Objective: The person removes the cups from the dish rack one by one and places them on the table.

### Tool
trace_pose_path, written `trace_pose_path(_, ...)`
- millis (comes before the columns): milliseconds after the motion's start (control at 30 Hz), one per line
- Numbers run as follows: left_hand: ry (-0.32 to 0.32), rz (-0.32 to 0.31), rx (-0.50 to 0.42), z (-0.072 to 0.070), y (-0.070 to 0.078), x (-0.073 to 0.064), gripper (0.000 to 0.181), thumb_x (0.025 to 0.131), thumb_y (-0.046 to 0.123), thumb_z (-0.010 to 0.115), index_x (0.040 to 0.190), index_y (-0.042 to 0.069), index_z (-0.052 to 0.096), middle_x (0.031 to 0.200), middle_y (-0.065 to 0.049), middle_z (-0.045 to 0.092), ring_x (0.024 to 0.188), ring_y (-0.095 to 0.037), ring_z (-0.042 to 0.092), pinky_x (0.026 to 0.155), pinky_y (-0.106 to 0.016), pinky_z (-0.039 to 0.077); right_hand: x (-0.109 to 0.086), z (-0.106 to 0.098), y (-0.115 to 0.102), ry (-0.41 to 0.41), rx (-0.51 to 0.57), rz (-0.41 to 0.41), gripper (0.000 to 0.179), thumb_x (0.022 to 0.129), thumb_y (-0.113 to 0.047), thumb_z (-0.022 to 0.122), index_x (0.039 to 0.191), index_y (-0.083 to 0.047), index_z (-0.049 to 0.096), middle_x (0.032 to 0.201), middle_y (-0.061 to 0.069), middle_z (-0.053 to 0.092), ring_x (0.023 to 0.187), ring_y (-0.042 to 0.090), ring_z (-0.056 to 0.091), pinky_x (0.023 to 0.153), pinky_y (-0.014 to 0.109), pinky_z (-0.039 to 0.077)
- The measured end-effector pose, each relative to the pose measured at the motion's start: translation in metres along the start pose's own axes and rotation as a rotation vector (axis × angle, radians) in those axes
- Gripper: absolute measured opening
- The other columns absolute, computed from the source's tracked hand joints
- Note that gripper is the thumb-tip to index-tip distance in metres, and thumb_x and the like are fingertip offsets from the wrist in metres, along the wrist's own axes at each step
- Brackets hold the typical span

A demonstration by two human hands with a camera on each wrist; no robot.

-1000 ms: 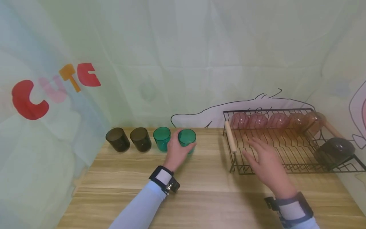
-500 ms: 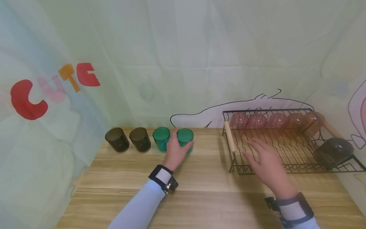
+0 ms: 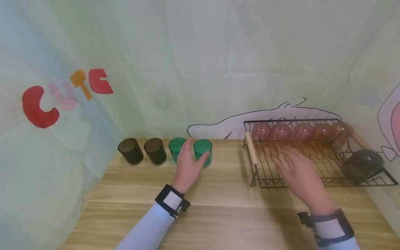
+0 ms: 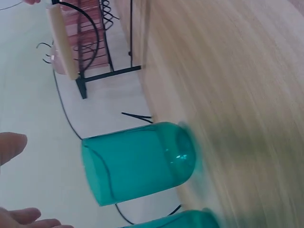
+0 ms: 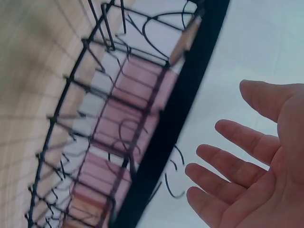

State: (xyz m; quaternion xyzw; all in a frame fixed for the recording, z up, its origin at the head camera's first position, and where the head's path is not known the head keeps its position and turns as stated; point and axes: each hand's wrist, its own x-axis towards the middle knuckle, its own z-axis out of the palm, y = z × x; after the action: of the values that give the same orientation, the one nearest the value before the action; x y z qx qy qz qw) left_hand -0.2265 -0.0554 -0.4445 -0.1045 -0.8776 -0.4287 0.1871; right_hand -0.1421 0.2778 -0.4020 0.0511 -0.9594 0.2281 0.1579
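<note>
My left hand [image 3: 186, 171] is just in front of two teal glass cups, thumb and fingers spread and holding nothing. The right teal cup [image 3: 202, 146] stands upright on the table, partly covered by the thumb in the head view. In the left wrist view that cup [image 4: 137, 164] shows whole, apart from the fingertips. The left teal cup [image 3: 175, 145] stands beside it, overlapped by the fingers. My right hand [image 3: 304, 182] hovers over the front of a black wire dish rack [image 3: 270, 183], fingers loosely extended with nothing in them.
Two dark brown cups [image 3: 131, 151] continue the row leftward. Upturned pinkish glass cups [image 3: 282, 132] line the rack's back, and a dark upturned cup [image 3: 363, 166] sits at its right front. The rack has wooden handles [image 3: 251, 149]. A printed cloth [image 3: 206, 69] hangs behind the table.
The right teal cup shifted slightly left in my left hand's grip, then was released. That hand has opened and drawn back toward me. My right hand has moved a little rightward.
</note>
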Motion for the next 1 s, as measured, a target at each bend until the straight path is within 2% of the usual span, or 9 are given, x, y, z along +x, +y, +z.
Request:
trace_pose_path(133,-0.006,0.044,0.007,-0.014,0.002,-0.01,0.076,0.085,0.051,0.061,0.143,0.011,0.032,0.146,-0.006,0.03,0.134,-0.019,0.023,0.104,-0.038,0.026,-0.001,-0.012,0.007,0.015,-0.017,0.016,0.057,0.094,-0.05,0.047,0.132,-0.008,0.049,0.139,0.02,0.038,0.128,0.039,0.03,0.1,0.06,0.024)
trace_pose_path(300,-0.033,0.074,0.034,-0.028,0.003,-0.024,0.078,0.085,0.051,0.062,0.144,0.01,0.031,0.15,-0.007,0.023,0.136,-0.027,0.018,0.104,-0.044,0.026,-0.001,-0.034,0.023,0.049,-0.056,0.046,0.056,0.094,-0.045,0.05,0.133,-0.004,0.047,0.138,0.024,0.038,0.126,0.043,0.032,0.099,0.062,0.023)
trace_pose_path(433,-0.049,0.06,0.078,-0.035,0.002,-0.032,0.079,0.085,0.051,0.061,0.144,0.009,0.031,0.151,-0.008,0.02,0.137,-0.029,0.017,0.104,-0.044,0.025,0.001,-0.055,0.043,0.069,-0.099,0.12,0.058,0.095,-0.044,0.049,0.135,-0.002,0.043,0.137,0.027,0.037,0.122,0.046,0.034,0.095,0.064,0.026)
trace_pose_path(600,-0.1,0.029,0.121,-0.039,-0.007,-0.038,0.079,0.085,0.05,0.061,0.144,0.008,0.03,0.151,-0.012,0.02,0.137,-0.027,0.016,0.104,-0.043,0.024,0.001,-0.069,0.083,0.138,-0.223,0.192,0.057,0.094,-0.04,0.052,0.127,0.006,0.047,0.132,0.029,0.04,0.118,0.049,0.035,0.092,0.066,0.028)
trace_pose_path(667,-0.126,0.023,0.139,-0.039,-0.01,-0.041,0.079,0.085,0.053,0.06,0.144,0.007,0.031,0.15,-0.014,0.022,0.136,-0.028,0.017,0.104,-0.043,0.023,-0.001,-0.072,0.098,0.169,-0.271,0.193,0.055,0.091,-0.036,0.058,0.125,0.006,0.049,0.136,0.025,0.039,0.108,0.047,0.044,0.087,0.064,0.033)
trace_pose_path(800,-0.163,0.017,0.177,-0.042,-0.016,-0.044,0.081,0.085,0.06,0.055,0.142,0.006,0.034,0.148,-0.017,0.024,0.135,-0.033,0.019,0.104,-0.045,0.023,-0.008,-0.079,0.122,0.138,-0.304,0.262,0.066,0.088,-0.035,0.061,0.138,0.002,0.038,0.143,0.028,0.026,0.112,0.051,0.039,0.086,0.067,0.031)
trace_pose_path(867,-0.184,0.011,0.186,-0.044,-0.018,-0.045,0.081,0.085,0.06,0.054,0.141,0.006,0.035,0.148,-0.018,0.025,0.135,-0.034,0.02,0.104,-0.046,0.024,-0.011,-0.081,0.13,0.121,-0.312,0.317,0.073,0.087,-0.037,0.061,0.143,-0.001,0.03,0.134,0.034,0.032,0.111,0.054,0.036,0.084,0.068,0.032)
trace_pose_path(933,-0.208,-0.002,0.192,-0.045,-0.02,-0.045,0.08,0.084,0.059,0.056,0.141,0.007,0.036,0.147,-0.018,0.027,0.134,-0.035,0.022,0.103,-0.048,0.025,-0.013,-0.081,0.139,0.105,-0.308,0.388,0.074,0.087,-0.036,0.061,0.143,0.0,0.029,0.13,0.04,0.027,0.117,0.057,0.027,0.085,0.071,0.029)
trace_pose_path(1000,-0.24,-0.02,0.195,-0.046,-0.022,-0.046,0.078,0.084,0.058,0.058,0.14,0.008,0.038,0.146,-0.018,0.028,0.133,-0.035,0.024,0.103,-0.049,0.025,-0.014,-0.079,0.146,0.104,-0.287,0.432,0.074,0.085,-0.032,0.063,0.14,0.003,0.029,0.126,0.042,0.025,0.116,0.058,0.025,0.084,0.071,0.029)
